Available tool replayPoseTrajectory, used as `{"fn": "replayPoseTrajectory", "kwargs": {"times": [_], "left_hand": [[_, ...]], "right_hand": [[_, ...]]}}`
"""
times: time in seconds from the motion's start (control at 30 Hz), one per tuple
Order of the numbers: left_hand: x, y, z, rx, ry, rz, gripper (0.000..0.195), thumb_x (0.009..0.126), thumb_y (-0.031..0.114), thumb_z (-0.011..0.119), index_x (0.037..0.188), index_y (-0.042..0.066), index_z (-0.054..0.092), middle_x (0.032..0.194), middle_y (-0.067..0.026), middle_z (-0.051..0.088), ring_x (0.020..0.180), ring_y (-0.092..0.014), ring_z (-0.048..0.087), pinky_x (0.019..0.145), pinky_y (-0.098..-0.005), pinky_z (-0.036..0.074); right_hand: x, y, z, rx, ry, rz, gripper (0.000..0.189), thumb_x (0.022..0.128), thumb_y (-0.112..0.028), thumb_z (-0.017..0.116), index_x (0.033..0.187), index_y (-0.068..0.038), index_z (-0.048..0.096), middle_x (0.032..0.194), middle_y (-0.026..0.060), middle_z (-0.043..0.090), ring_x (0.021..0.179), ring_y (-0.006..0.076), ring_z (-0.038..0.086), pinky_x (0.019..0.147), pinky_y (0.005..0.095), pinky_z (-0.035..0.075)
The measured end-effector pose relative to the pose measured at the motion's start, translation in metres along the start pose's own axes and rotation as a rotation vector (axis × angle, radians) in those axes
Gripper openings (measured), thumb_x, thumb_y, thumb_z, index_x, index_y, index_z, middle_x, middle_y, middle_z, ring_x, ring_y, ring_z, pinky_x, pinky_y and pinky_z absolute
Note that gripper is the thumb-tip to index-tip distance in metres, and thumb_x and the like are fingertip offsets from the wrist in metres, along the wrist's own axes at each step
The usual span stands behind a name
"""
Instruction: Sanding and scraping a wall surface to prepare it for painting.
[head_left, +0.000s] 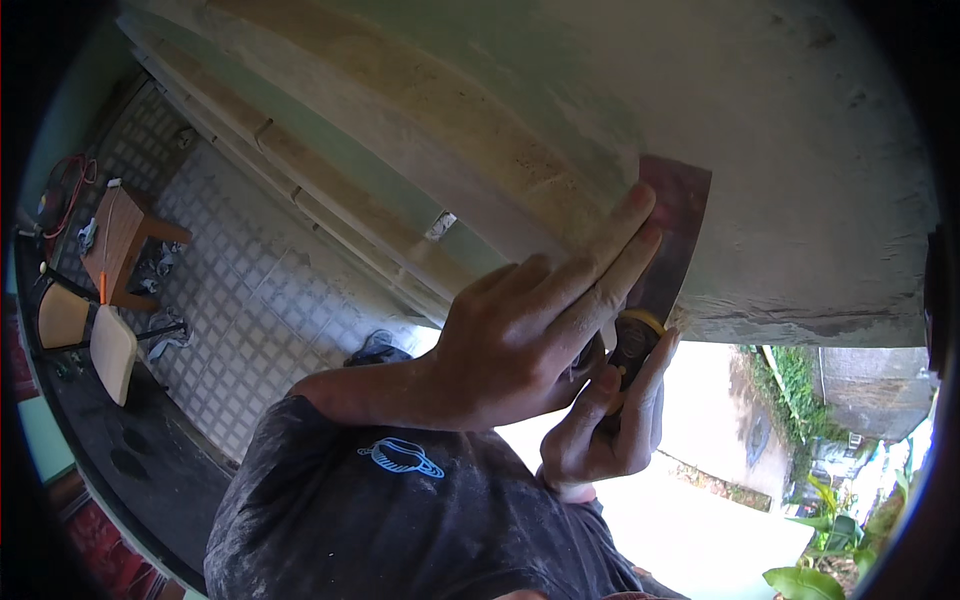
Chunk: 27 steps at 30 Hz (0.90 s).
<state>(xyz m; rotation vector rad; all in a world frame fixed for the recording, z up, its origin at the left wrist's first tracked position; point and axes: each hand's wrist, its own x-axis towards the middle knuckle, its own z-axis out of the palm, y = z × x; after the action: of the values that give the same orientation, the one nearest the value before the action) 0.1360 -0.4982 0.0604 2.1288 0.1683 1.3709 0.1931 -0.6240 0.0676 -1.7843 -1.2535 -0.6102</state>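
Note:
My right hand (619, 435) grips the dark handle with a yellow band of a wide putty knife (675, 225). My left hand (525, 337) reaches across with two fingers extended onto the metal blade. Its other fingers are partly hidden, and a dark object shows under its palm, too hidden to name. The blade lies against or close in front of a plastered surface (787, 225), near a rough lower edge; contact cannot be told. Both hands carry pale dust.
Long ledges or mouldings (360, 202) run along the plastered surface at upper left. A small wooden table (112, 232) and a chair (112, 352) stand at far left by a patterned tiled floor (232, 315). Green plants (832, 525) show outside at lower right.

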Motion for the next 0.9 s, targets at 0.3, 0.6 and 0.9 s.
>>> {"fn": "replayPoseTrajectory", "kwargs": {"times": [0.3, 0.6, 0.9], "left_hand": [[-0.002, 0.001, -0.002, 0.066, -0.023, 0.044, 0.066, 0.075, 0.013, 0.075, 0.135, -0.012, 0.059, 0.148, -0.0291, 0.053, 0.074, -0.016, 0.07, 0.064, -0.0255, 0.059], [-0.004, -0.006, 0.0, 0.099, -0.005, 0.107, 0.07, 0.077, 0.018, 0.077, 0.137, -0.011, 0.058, 0.149, -0.0288, 0.051, 0.076, -0.016, 0.071, 0.063, -0.0249, 0.059], [-0.002, -0.009, 0.001, 0.123, 0.0, 0.129, 0.065, 0.077, 0.013, 0.076, 0.136, -0.009, 0.06, 0.15, -0.0268, 0.052, 0.076, -0.015, 0.072, 0.061, -0.0239, 0.059]], "right_hand": [[-0.008, -0.006, -0.002, 0.016, 0.027, 0.069, 0.05, 0.089, 0.008, 0.051, 0.138, 0.019, 0.051, 0.095, 0.03, 0.07, 0.078, 0.032, 0.071, 0.07, 0.0343, 0.055], [-0.01, -0.009, -0.001, 0.03, 0.02, 0.117, 0.048, 0.092, 0.006, 0.05, 0.138, 0.02, 0.05, 0.098, 0.0286, 0.071, 0.083, 0.0301, 0.072, 0.075, 0.0335, 0.056], [-0.012, -0.018, 0.001, 0.008, 0.026, 0.193, 0.049, 0.093, 0.006, 0.049, 0.14, 0.021, 0.047, 0.101, 0.0304, 0.071, 0.091, 0.0331, 0.074, 0.081, 0.0355, 0.057]]}}
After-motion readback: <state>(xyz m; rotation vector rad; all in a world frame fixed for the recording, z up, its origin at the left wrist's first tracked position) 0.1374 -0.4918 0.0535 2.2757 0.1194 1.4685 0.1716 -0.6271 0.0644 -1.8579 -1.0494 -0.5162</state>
